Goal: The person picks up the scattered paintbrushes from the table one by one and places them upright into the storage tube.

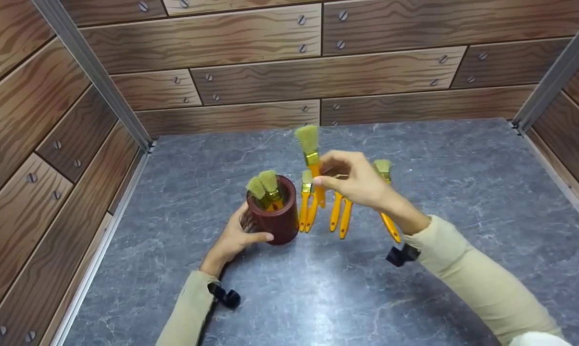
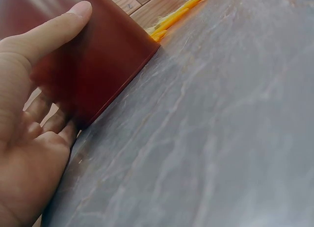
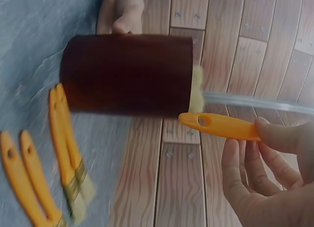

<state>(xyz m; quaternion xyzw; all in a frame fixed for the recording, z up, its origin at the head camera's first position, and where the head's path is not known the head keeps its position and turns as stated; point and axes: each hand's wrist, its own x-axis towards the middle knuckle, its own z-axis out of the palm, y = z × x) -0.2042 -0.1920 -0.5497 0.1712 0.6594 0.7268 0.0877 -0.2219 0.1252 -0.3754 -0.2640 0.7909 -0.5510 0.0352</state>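
Pinched between the right hand's (image 1: 354, 178) thumb and fingers, one raised brush (image 1: 314, 166) stands bristles up near the centre of the head view. Left of centre, the left hand (image 1: 235, 233) holds the dark red cup (image 1: 281, 226), thumb across its near side; two brush heads (image 1: 269, 180) lean toward its upper left. Watching from my station, I judge the raised brush's lower tip the main risk: brought down slanted, it could catch the cup and tip it. A slack pinch could let it swivel. Right of the cup lie a close pair (image 1: 305, 206), a second pair (image 1: 336, 211) and a single brush (image 1: 390, 226); a low sleeve (image 1: 477, 274) could scatter them.
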